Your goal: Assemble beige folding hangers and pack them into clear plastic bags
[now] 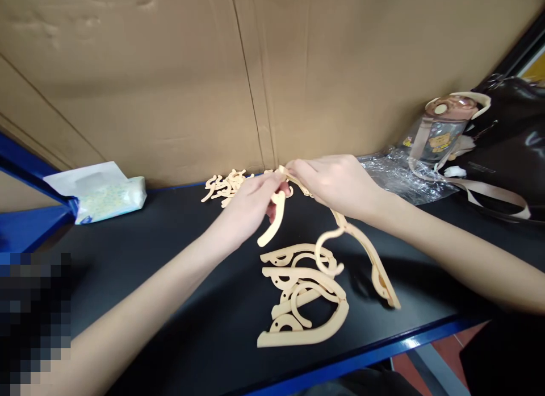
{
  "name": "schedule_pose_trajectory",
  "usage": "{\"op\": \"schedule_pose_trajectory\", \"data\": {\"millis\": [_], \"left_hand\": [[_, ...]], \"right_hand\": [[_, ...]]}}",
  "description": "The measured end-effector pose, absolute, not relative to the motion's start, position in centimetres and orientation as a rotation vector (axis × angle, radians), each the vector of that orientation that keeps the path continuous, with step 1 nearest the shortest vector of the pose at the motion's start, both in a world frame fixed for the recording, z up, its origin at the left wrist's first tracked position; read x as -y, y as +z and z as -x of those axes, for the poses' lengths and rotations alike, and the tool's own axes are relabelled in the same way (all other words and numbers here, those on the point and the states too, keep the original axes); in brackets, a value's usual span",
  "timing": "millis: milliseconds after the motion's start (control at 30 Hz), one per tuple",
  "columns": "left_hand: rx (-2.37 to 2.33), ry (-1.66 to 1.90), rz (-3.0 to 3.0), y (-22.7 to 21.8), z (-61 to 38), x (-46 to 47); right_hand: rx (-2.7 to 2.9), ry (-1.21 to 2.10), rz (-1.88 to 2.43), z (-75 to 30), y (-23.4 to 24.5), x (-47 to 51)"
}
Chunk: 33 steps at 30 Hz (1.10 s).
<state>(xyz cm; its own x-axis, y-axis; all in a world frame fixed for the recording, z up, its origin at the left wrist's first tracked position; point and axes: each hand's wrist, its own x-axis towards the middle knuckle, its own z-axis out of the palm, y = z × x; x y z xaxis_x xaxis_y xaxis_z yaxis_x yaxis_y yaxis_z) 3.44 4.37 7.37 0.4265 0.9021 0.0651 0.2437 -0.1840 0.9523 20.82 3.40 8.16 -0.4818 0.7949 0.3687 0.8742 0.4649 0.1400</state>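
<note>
My left hand (251, 205) is closed on a cream plastic hanger piece (272, 225), a curved arm that sticks out below the fingers. Close beside it, my right hand (330, 177) pinches a thin cream strip (293, 177), partly hidden by the fingers. Whether the two parts are joined I cannot tell. Below the right hand is an opened folding hanger (368, 245) with its hook (321, 251) toward the left. Several folded hangers (315, 333) lie on the black table nearer to me. Behind my hands sits a pile of small cream hooks (230, 186), partly covered.
A packet of wipes (113, 200) with a white sheet on it lies at the left. On the right are clear plastic wrap (392, 171), a strapped water bottle (447, 129) and a dark bag (515, 151). Cardboard (170, 83) stands behind the black table (191, 316), which has a blue edge.
</note>
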Motion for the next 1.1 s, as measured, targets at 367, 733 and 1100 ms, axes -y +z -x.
{"op": "schedule_pose_trajectory", "data": {"millis": [367, 733, 1100], "left_hand": [[-1.046, 0.877, -1.575, 6.6, -4.8, -4.8], [-1.028, 0.851, -1.464, 6.0, -5.4, -4.4], [-1.139, 0.760, -2.197, 7.2, -4.1, -3.9]], "right_hand": [[2.349, -0.172, 1.349, -21.9, 8.5, -3.6], [2.586, -0.491, 1.446, -21.3, 7.6, -3.8], [2.219, 0.072, 1.536, -23.3, 8.2, -5.7]]}}
